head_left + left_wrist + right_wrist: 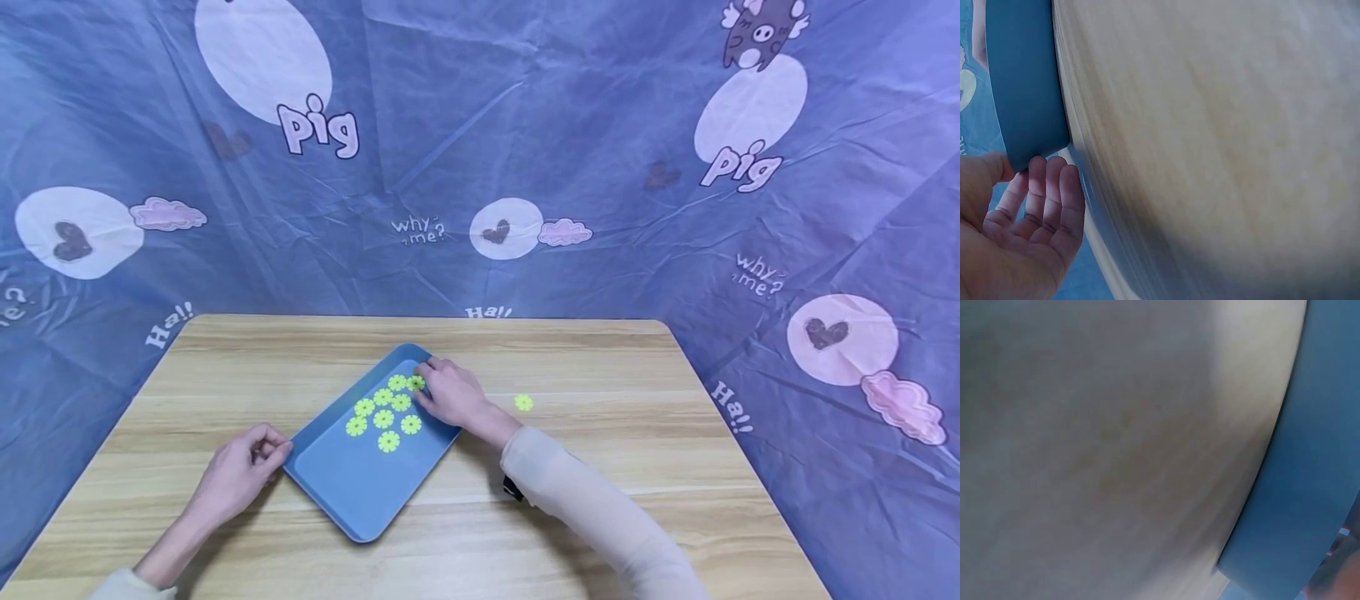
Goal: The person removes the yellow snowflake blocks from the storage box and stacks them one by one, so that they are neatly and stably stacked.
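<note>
A blue rectangular tray sits slantwise on the wooden table. Several flat yellow-green flower-shaped pieces lie inside it, grouped toward its far half. My left hand pinches the tray at its left corner; in the left wrist view, the thumb and fingertips meet at the tray's end wall. Over the tray's far right edge reaches my right hand, its thumb and forefinger around one flower piece. The right wrist view shows mostly the tray's outer wall, with the fingers hidden behind it.
A single flower piece lies on the table, to the right of the tray. A small black object shows beside the right sleeve. Behind the table hangs a blue printed cloth.
</note>
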{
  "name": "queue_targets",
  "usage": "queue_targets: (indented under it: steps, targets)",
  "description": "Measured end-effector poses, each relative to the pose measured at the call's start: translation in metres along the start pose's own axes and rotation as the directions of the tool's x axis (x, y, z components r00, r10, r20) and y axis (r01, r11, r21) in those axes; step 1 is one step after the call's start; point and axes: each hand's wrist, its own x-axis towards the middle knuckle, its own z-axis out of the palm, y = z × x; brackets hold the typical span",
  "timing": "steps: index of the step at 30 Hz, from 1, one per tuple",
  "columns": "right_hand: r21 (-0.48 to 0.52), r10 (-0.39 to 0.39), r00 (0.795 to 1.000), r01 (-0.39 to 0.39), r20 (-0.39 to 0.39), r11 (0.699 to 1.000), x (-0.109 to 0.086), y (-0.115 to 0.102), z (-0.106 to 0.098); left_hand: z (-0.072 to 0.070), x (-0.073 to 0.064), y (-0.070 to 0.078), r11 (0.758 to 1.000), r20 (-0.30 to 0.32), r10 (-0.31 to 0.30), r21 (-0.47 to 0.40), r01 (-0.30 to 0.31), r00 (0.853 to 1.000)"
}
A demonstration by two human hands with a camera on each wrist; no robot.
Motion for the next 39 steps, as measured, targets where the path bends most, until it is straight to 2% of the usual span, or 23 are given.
queue_targets:
  steps: [13, 25, 32, 39]
  targets:
    - [-0.128, -0.045, 0.997, 0.052, 0.06, 0.99, 0.009, -0.004, 0.006, 0.0, 0.0, 0.0, 1.0, 0.011, -0.006, -0.005, 0.006, 1.0]
    - [-0.163, -0.048, 0.997, 0.057, 0.056, 0.985, 0.013, -0.005, 0.01, -0.001, 0.001, -0.001, 1.0, 0.007, 0.006, -0.005, -0.006, 1.0]
    - [-0.136, -0.037, 0.997, 0.045, 0.066, 0.99, 0.013, -0.005, 0.008, 0.0, 0.001, -0.001, 1.0, -0.001, 0.01, -0.006, -0.01, 1.0]
    - [-0.044, -0.035, 0.996, 0.039, 0.083, 0.998, 0.013, -0.006, 0.005, 0.0, 0.001, 0.001, 1.0, 0.009, -0.001, -0.021, 0.001, 1.0]
